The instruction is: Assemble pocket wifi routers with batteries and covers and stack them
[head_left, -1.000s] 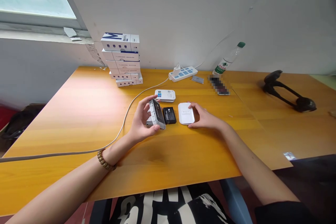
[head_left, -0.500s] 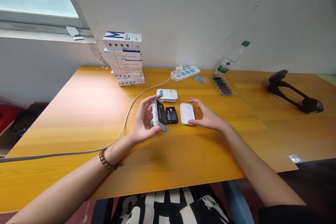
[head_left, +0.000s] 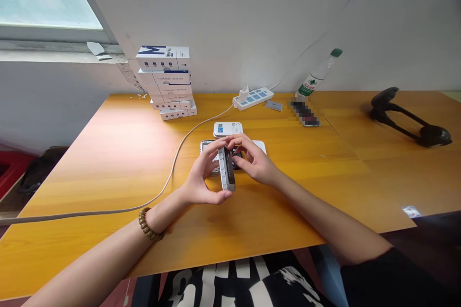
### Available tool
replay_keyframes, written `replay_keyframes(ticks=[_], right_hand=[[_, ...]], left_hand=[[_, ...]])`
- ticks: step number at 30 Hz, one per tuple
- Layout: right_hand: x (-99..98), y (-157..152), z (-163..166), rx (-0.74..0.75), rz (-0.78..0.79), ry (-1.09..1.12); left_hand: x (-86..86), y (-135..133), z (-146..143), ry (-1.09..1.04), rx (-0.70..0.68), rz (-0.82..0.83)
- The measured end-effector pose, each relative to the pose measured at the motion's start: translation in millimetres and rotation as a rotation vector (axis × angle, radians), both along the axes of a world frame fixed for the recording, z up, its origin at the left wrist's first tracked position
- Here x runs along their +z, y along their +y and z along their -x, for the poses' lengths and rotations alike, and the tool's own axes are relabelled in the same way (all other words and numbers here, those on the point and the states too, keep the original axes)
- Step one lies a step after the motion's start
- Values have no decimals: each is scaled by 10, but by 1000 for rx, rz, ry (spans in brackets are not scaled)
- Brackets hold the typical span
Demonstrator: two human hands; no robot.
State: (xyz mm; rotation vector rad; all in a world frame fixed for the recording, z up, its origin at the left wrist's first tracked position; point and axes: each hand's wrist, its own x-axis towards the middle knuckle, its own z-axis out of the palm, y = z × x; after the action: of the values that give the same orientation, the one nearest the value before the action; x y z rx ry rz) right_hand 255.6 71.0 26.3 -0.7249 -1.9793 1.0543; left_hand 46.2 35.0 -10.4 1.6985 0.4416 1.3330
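Observation:
My left hand (head_left: 201, 175) grips a white portable Wi-Fi device (head_left: 224, 172) by its ends, tilted up on its long side above the table. A black battery (head_left: 229, 169) sits in its open back. My right hand (head_left: 255, 160) curls over the upper part of the device, thumb and fingers at the battery side; the exact contact is partly hidden. Behind the hands lie an opened white device (head_left: 206, 144) and another black battery (head_left: 239, 150), both partly covered. A white back cover (head_left: 260, 145) shows past my right hand. Beyond them rest stacked white devices (head_left: 228, 128).
White boxes (head_left: 167, 91) are stacked at the back left. A power strip (head_left: 254, 98) with a plugged-in charger and cable (head_left: 176, 153) lies by the wall. Further right are a grey card (head_left: 274, 105), a phone (head_left: 306, 114), a water bottle (head_left: 319, 74) and a black headband-like object (head_left: 406, 117).
My right hand has left the white cover on the table and moved left to the device in my left hand. That device has shifted slightly right and toward me.

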Motion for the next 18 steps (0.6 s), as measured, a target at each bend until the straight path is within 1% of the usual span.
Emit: replay_keyframes(ticks=[5,8,11,14,16,18], right_hand=[[-26,17,24,81,118,102],[-11,28,13,115,198,145],[8,24,-18,144,308,239],[29,9,-56,100,316,308],[34,6,-75,43,310,324],[19,26,-85,-32,342,344]], left_hand=[[-28,7,-3,8,-15,-41],[-45,7,6,18,26,-74],[-46,29,25,29,81,-86],[-45,88,43,9,158,-124],[-51,139,54,-8,223,-142],[-63,188,71,-36,288,-138]])
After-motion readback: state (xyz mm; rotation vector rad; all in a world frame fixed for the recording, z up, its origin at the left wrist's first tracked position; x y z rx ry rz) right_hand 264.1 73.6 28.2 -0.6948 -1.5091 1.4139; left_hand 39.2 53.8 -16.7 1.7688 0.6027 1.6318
